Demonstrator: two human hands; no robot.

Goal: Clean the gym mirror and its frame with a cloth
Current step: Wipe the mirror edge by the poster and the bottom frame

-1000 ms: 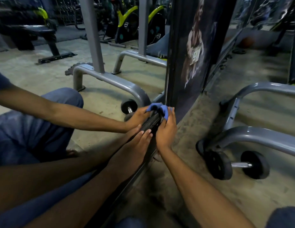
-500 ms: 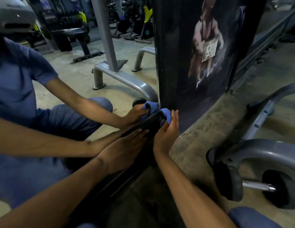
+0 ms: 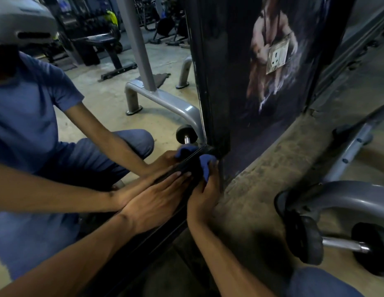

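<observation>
Head view: right hand (image 3: 205, 195) (gripping blue cloth (image 3: 206, 166)) at frame (image 3: 186, 168) corner.

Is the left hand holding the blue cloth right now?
No. The left hand lies flat with straight fingers on the mirror, while the right hand grips the blue cloth at the frame's bottom corner.

Cloth (image 3: 206, 167) blue, plain, against a black mirror frame (image 3: 216, 116). Panel (image 3: 272, 82) beside the frame is black with a printed pinkish-tan figure and white smoky streaks, cream-white socket plate (image 3: 277, 57) on it. Floor (image 3: 261, 179) dull beige-grey and mottled; machine base (image 3: 347, 196) grey; dumbbell (image 3: 336, 243) black with chrome handle; person's shirt in the reflection (image 3: 26, 108) blue.
</observation>
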